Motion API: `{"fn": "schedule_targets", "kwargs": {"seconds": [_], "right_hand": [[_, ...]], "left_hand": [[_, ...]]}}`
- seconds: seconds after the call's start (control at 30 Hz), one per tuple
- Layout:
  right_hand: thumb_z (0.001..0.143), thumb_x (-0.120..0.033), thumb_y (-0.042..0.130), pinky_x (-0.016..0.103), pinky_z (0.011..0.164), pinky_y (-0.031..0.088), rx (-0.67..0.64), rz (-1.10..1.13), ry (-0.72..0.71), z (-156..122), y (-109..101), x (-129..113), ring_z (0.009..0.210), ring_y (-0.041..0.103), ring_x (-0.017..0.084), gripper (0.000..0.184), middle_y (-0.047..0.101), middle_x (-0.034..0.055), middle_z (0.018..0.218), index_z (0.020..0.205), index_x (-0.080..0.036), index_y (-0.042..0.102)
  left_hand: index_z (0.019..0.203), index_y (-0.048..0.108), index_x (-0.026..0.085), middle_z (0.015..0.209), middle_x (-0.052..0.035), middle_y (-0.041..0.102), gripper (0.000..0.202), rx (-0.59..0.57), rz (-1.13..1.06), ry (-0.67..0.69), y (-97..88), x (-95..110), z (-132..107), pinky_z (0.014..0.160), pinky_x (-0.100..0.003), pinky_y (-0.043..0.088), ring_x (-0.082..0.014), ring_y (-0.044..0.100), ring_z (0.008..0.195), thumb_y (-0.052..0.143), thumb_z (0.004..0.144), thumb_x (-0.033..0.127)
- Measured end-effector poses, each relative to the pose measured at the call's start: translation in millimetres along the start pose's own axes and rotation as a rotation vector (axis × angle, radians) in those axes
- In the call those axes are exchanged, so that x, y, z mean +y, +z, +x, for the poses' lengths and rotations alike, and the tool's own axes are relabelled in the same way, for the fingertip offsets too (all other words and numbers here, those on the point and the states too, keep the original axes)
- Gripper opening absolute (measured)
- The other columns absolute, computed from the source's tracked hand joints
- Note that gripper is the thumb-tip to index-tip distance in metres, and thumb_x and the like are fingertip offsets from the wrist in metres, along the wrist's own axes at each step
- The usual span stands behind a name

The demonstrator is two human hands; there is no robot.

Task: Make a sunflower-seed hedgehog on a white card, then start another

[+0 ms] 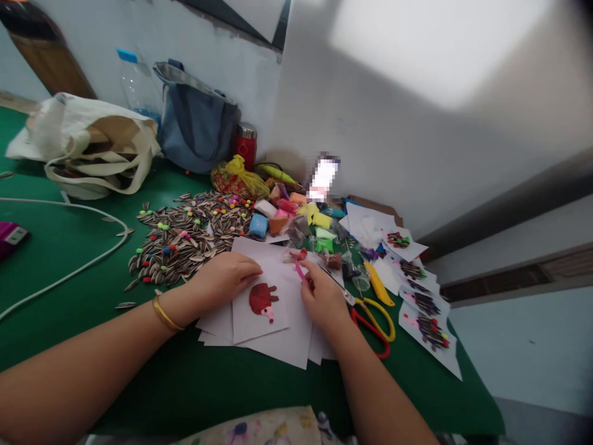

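A white paper card bears a small hedgehog-like figure of brown and pink modelling clay, with a dark eye and stubby legs. My left hand, a gold bangle at its wrist, rests on the card's upper left side with its fingers stretched out, holding nothing. To the right of the figure, my right hand is closed round a thin pink stick-like tool; its tip points up and left. Bits of red and pink clay lie just beyond the tool. More white sheets are stacked under the card.
Striped sunflower seeds with coloured beads are heaped at left. Wrapped clay blocks lie ahead. Scissors and a yellow cutter are by my right hand. Finished hedgehog cards line the right edge; bags stand behind.
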State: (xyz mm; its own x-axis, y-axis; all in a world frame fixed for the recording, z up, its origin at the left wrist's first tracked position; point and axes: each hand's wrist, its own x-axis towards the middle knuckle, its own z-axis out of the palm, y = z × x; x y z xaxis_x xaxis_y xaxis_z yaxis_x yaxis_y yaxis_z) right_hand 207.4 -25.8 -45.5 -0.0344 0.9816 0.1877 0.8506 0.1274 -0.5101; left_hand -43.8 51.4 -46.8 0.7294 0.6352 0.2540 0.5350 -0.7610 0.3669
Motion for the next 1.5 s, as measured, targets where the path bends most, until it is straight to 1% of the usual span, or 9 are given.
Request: {"fn": "schedule_targets", "kwargs": {"seconds": [0.27, 0.47, 0.6, 0.87, 1.0, 1.1, 1.2, 1.33, 1.5], "right_hand": [[0.087, -0.014, 0.049, 0.029, 0.075, 0.042, -0.045, -0.306, 0.023, 0.9, -2.9, 8.1, 0.091, 0.062, 0.021, 0.022, 0.069, 0.0062, 0.095, 0.095, -0.021, 0.069], [0.087, -0.015, 0.053, 0.030, 0.072, 0.041, -0.023, -0.310, -0.032, -0.4, -1.3, 7.2, 0.089, 0.060, 0.021, 0.018, 0.066, 0.0061, 0.091, 0.091, -0.021, 0.068], [0.089, -0.021, 0.057, 0.033, 0.074, 0.043, -0.002, -0.252, -0.070, 1.5, -3.9, 9.3, 0.086, 0.060, 0.023, 0.013, 0.065, 0.0072, 0.087, 0.086, -0.021, 0.070], [0.086, -0.021, 0.060, 0.047, 0.091, 0.041, 0.267, -0.389, 0.062, 21.5, -27.1, 47.6, 0.108, 0.050, 0.032, 0.036, 0.062, 0.0144, 0.117, 0.122, -0.021, 0.066], [0.085, -0.018, 0.062, 0.052, 0.096, 0.038, 0.225, -0.382, 0.135, 27.4, -28.7, 54.1, 0.116, 0.047, 0.034, 0.028, 0.062, 0.0128, 0.125, 0.111, -0.023, 0.070], [0.086, -0.020, 0.061, 0.054, 0.100, 0.036, 0.289, -0.323, 0.099, 27.9, -29.8, 46.3, 0.118, 0.048, 0.034, 0.019, 0.063, 0.0120, 0.125, 0.103, -0.022, 0.071], [0.089, -0.023, 0.058, 0.050, 0.105, 0.037, 0.330, -0.150, -0.105, 23.5, -28.6, 27.7, 0.121, 0.050, 0.030, 0.020, 0.063, 0.0121, 0.125, 0.107, -0.020, 0.068], [0.094, -0.022, 0.053, 0.043, 0.103, 0.044, 0.174, 0.132, -0.315, 11.0, -17.7, -5.6, 0.117, 0.058, 0.024, 0.025, 0.066, 0.0092, 0.121, 0.117, -0.023, 0.063], [0.092, -0.021, 0.056, 0.042, 0.102, 0.047, 0.088, 0.230, -0.343, 0.9, -6.0, -28.2, 0.116, 0.060, 0.023, 0.026, 0.067, 0.0084, 0.121, 0.118, -0.025, 0.063]], "left_hand": [[0.097, 0.074, 0.021, 0.091, -0.0058, 0.074, 0.019, 0.146, -0.013, -0.055, 3.9, -3.5, 2.5, 0.081, -0.035, 0.048, -0.0222, 0.067, 0.087, 0.058, 0.087, 0.017], [0.087, 0.072, 0.019, 0.085, -0.0066, 0.072, 0.025, 0.172, -0.016, -0.188, -4.0, -5.1, 4.8, 0.079, -0.037, 0.048, -0.0235, 0.065, 0.083, 0.056, 0.091, 0.037], [0.091, 0.072, 0.019, 0.092, -0.0077, 0.073, 0.024, 0.189, -0.025, -0.147, -1.7, -5.1, 5.5, 0.083, -0.038, 0.048, -0.0239, 0.065, 0.089, 0.052, 0.092, 0.030], [0.090, 0.071, 0.020, 0.089, -0.0063, 0.073, 0.017, 0.203, -0.042, -0.094, 1.6, 2.5, 5.2, 0.080, -0.036, 0.048, -0.0220, 0.066, 0.086, 0.056, 0.090, 0.026], [0.091, 0.071, 0.020, 0.090, -0.0053, 0.072, 0.017, 0.243, -0.080, -0.070, 1.6, 6.8, 4.2, 0.082, -0.036, 0.047, -0.0216, 0.065, 0.087, 0.056, 0.091, 0.026], [0.091, 0.069, 0.020, 0.090, -0.0038, 0.072, 0.013, 0.280, -0.165, -0.120, 1.8, 14.1, 3.0, 0.082, -0.035, 0.048, -0.0203, 0.065, 0.087, 0.058, 0.090, 0.025], [0.090, 0.067, 0.020, 0.089, -0.0027, 0.071, 0.010, 0.352, -0.322, -0.194, 0.7, 26.1, 2.1, 0.079, -0.032, 0.050, -0.0183, 0.065, 0.084, 0.062, 0.088, 0.029], [0.085, 0.066, 0.020, 0.085, -0.0020, 0.068, 0.010, 0.440, -0.499, -0.176, -2.7, 42.5, 0.7, 0.078, -0.030, 0.051, -0.0165, 0.064, 0.082, 0.063, 0.089, 0.029], [0.090, 0.069, 0.022, 0.089, -0.0028, 0.064, 0.009, 0.459, -0.528, -0.149, -4.4, 48.4, -1.5, 0.080, -0.031, 0.051, -0.0167, 0.061, 0.086, 0.063, 0.090, 0.029]]}}
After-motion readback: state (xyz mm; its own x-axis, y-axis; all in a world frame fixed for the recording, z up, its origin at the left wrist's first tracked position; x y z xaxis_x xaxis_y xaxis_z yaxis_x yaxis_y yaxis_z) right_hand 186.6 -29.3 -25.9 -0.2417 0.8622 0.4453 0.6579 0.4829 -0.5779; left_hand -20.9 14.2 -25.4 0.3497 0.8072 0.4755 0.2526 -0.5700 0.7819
